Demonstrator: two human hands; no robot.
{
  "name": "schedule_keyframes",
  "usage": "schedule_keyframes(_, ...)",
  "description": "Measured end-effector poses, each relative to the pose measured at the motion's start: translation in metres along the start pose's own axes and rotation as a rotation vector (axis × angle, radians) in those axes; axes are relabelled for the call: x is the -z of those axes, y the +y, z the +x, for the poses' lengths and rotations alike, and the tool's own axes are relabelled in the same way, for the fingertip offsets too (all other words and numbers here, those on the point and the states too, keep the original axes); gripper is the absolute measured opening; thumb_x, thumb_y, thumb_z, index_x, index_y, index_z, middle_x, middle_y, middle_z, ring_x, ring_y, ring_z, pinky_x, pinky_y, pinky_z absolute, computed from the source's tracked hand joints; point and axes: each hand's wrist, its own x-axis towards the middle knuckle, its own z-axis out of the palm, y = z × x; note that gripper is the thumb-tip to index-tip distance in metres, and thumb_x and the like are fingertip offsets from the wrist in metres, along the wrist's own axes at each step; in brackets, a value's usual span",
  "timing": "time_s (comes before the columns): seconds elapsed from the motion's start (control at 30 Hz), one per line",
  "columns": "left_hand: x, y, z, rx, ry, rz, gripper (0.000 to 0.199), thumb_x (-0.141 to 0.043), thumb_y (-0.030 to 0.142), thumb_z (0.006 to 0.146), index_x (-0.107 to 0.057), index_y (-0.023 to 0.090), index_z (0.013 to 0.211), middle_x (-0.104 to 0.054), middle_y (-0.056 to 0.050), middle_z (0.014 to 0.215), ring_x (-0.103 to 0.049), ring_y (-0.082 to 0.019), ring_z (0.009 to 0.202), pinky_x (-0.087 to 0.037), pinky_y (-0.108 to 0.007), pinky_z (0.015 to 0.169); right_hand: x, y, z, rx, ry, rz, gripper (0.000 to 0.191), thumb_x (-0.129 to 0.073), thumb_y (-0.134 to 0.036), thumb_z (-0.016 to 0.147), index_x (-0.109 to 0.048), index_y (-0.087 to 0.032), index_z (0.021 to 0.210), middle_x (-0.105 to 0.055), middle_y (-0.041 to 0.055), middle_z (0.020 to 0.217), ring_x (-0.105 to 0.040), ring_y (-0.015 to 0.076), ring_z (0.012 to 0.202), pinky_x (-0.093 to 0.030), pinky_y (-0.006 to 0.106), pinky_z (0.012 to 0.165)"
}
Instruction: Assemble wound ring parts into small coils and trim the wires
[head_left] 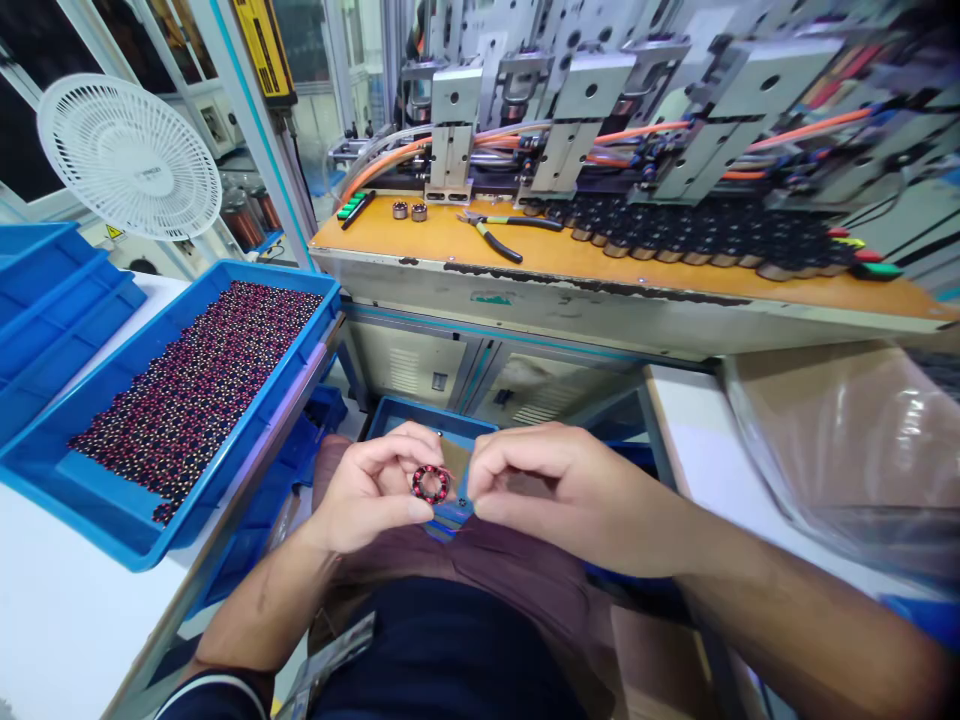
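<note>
Between the thumb and fingers of my left hand (pixel 375 490) is a small ring-shaped motor stator (pixel 430 484), black with red windings, its round opening facing me. To its right, my right hand (pixel 540 485) is closed in a pinch, thumb against forefinger, a short gap from the ring. Whatever those fingertips hold, perhaps a thin wire, is too small to make out. Beneath both hands, around my lap, a blue bin (pixel 397 410) is partly hidden by them.
A blue tray (pixel 292 345) heaped with similar stators stands left, near a white fan (pixel 131 155). On the orange bench (pixel 420 245) lie pliers (pixel 495 235), pens (pixel 356 208) and rows of black-topped parts (pixel 675 230) below machine fixtures. Plastic-wrapped cardboard (pixel 840 440) is at right.
</note>
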Motion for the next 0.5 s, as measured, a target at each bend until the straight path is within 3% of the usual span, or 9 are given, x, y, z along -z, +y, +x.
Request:
schedule_keyframes(0.1, -0.003, 0.001, 0.000, 0.070, -0.017, -0.108, 0.029, -0.083, 0.022, 0.070, -0.075, 0.021, 0.098, -0.059, -0.004, 0.096, -0.066, -0.013, 0.075, -0.054, -0.024, 0.068, 0.006, 0.007, -0.003, 0.265, 0.104, -0.184, 0.002, -0.067, -0.015, 0.091, -0.066, -0.015, 0.092, -0.065, 0.0023, 0.084, -0.059, 0.0101, 0.076, -0.046, 0.020, 0.070)
schedule_keyframes(0.17, -0.005, 0.001, 0.000, 0.114, -0.030, -0.172, 0.029, -0.083, 0.023, 0.070, -0.075, 0.019, 0.097, -0.059, -0.004, 0.094, -0.066, -0.012, 0.073, -0.054, -0.022, 0.066, 0.006, 0.011, -0.002, 0.402, 0.181, -0.266, 0.013, -0.066, -0.011, 0.092, -0.064, -0.015, 0.104, -0.066, 0.0056, 0.094, -0.061, 0.0127, 0.085, -0.049, 0.023, 0.076)
schedule_keyframes(0.23, -0.007, 0.001, -0.001, 0.164, -0.042, -0.236, 0.030, -0.084, 0.025, 0.070, -0.074, 0.018, 0.097, -0.059, -0.003, 0.093, -0.066, -0.011, 0.071, -0.053, -0.020, 0.064, 0.002, 0.013, 0.002, 0.505, 0.180, -0.302, 0.020, -0.065, -0.010, 0.093, -0.064, -0.016, 0.112, -0.066, 0.0073, 0.099, -0.062, 0.0142, 0.091, -0.051, 0.026, 0.081)
schedule_keyframes(0.5, -0.010, -0.002, -0.004, 0.261, -0.005, -0.348, 0.032, -0.085, 0.022, 0.067, -0.072, 0.016, 0.096, -0.062, -0.003, 0.095, -0.067, -0.011, 0.067, -0.056, -0.021, 0.064, -0.005, 0.017, 0.011, 0.611, 0.131, -0.399, 0.010, -0.061, -0.013, 0.097, -0.068, -0.013, 0.105, -0.067, 0.0082, 0.095, -0.060, 0.0142, 0.085, -0.051, 0.028, 0.078)
